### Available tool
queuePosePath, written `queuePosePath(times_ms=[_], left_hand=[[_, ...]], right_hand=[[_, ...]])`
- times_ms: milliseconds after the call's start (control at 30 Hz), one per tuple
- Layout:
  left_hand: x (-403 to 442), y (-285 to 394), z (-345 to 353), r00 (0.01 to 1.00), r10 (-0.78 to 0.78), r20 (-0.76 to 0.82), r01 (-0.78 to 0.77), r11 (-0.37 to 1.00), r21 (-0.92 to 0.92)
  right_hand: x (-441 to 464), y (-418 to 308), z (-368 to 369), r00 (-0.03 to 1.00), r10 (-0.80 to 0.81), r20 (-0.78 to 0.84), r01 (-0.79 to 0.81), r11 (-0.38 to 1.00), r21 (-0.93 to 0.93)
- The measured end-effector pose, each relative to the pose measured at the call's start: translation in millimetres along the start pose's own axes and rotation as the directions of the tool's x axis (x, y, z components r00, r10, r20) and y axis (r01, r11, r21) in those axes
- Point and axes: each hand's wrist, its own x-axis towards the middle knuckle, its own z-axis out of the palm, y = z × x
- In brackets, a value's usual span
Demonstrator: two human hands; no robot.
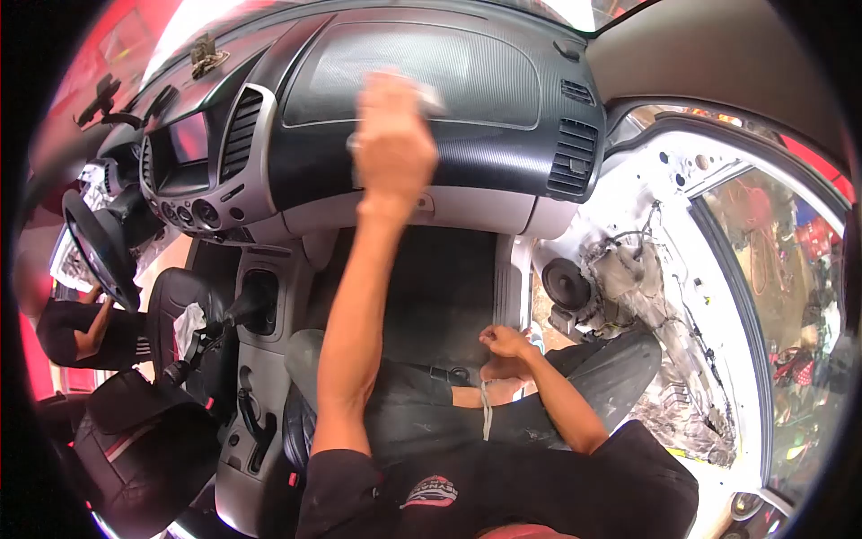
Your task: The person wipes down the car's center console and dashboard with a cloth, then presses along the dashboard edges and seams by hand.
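My left hand is stretched out over the passenger side of the dashboard, its fingers closed and blurred by motion. A whitish, cloth-like piece shows at its far edge, also smeared. Pale streaks lie on the ribbed dashboard panel just beyond it. Low over my crossed legs, my right hand is loosely curled, with nothing visible in its fingers. Directly beneath it is a bare foot. A pale drawstring hangs over the dark trousers.
To the left are the centre screen, gear lever, handbrake and steering wheel. Another person's arm reaches near the wheel. On the right, the open door has its trim off, showing a speaker and wiring.
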Motion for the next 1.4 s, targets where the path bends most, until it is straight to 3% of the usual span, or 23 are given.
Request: queuePosePath(times_ms=[33, 100, 167, 233, 267, 300, 367, 400, 433, 500, 567, 600, 700, 767, 867, 933, 1000, 1033, 1167, 1200, 1300, 1400], left_hand=[[-11, 20, 7, 0.988, 0.145, 0.059, -0.142, 0.989, -0.05], [-24, 28, 9, 0.955, 0.29, 0.065, -0.281, 0.952, -0.126], [-16, -10, -3, 0.97, 0.228, 0.087, -0.222, 0.972, -0.07], [2, -56, -28, 0.998, -0.044, 0.037, 0.04, 0.994, 0.101], [5, -85, -30, 0.989, -0.087, -0.116, 0.109, 0.974, 0.197], [7, -93, -36, 0.978, -0.115, -0.173, 0.164, 0.94, 0.301], [-1, -76, -21, 0.971, -0.121, -0.207, 0.175, 0.949, 0.262], [-8, -52, -12, 0.979, -0.109, -0.173, 0.148, 0.961, 0.232], [-16, -18, -7, 0.99, -0.092, -0.104, 0.102, 0.991, 0.091], [-42, 25, 7, 0.992, 0.122, 0.038, -0.119, 0.989, -0.088], [-50, 17, 0, 0.965, 0.236, 0.11, -0.224, 0.968, -0.111], [-49, -2, -8, 0.979, 0.192, 0.073, -0.189, 0.981, -0.046], [-48, -80, -45, 0.995, 0.012, -0.101, 0.002, 0.991, 0.137], [-58, -94, -56, 0.981, -0.122, -0.151, 0.146, 0.976, 0.16], [-98, -69, -54, 0.999, -0.048, 0.002, 0.048, 0.997, 0.058], [-84, -91, -59, 0.997, -0.042, -0.069, 0.049, 0.993, 0.105], [-59, -109, -71, 0.993, -0.068, -0.095, 0.087, 0.973, 0.212], [-44, -110, -75, 0.997, -0.066, -0.035, 0.073, 0.957, 0.28], [-99, -113, -84, 0.993, -0.103, -0.062, 0.112, 0.978, 0.176], [-119, -123, -81, 0.993, -0.089, -0.079, 0.105, 0.969, 0.224], [-84, -117, -83, 0.993, -0.081, -0.082, 0.096, 0.974, 0.203], [-54, -112, -74, 0.992, -0.094, -0.084, 0.108, 0.977, 0.186]], right_hand=[[1, -2, 0, 1.0, -0.019, 0.001, 0.019, 0.999, 0.029], [3, 4, 4, 0.999, -0.039, 0.004, 0.039, 0.998, 0.056], [4, 14, 5, 0.999, -0.045, 0.012, 0.045, 0.998, 0.048], [-1, 21, 1, 1.0, -0.013, 0.021, 0.013, 1.0, -0.019], [-3, 23, 1, 1.0, 0.002, 0.025, 0.0, 0.999, -0.046], [-4, 19, 0, 0.999, 0.023, 0.024, -0.022, 0.999, -0.041], [-5, 9, -4, 0.997, 0.067, 0.025, -0.066, 0.997, -0.033], [3, 10, 1, 1.0, 0.01, -0.01, -0.01, 0.997, -0.081], [4, 1, 0, 1.0, -0.019, 0.0, 0.019, 0.999, -0.049], [4, -24, -8, 0.997, -0.077, 0.028, 0.077, 0.997, 0.006], [6, -20, -7, 0.994, -0.096, 0.056, 0.09, 0.989, 0.113], [5, -14, -8, 0.992, -0.106, 0.067, 0.093, 0.981, 0.169], [-10, 9, -13, 1.0, 0.012, 0.023, -0.014, 0.998, 0.06], [-17, 10, -14, 0.995, 0.098, 0.024, -0.097, 0.995, -0.03], [-9, 1, -7, 0.997, -0.012, 0.083, 0.023, 0.99, -0.137], [-2, -6, -4, 0.991, -0.079, 0.104, 0.091, 0.989, -0.114], [0, -13, -2, 0.991, -0.089, 0.102, 0.09, 0.996, -0.013], [-3, -14, 1, 0.991, -0.086, 0.106, 0.083, 0.996, 0.04], [-1, 11, 10, 0.989, -0.076, 0.129, 0.096, 0.983, -0.159], [-3, 9, 7, 0.988, -0.096, 0.125, 0.115, 0.98, -0.163], [3, 6, 5, 0.987, 0.008, 0.16, 0.007, 0.996, -0.088], [6, 17, 19, 0.99, 0.008, 0.143, -0.006, 1.0, -0.011]])
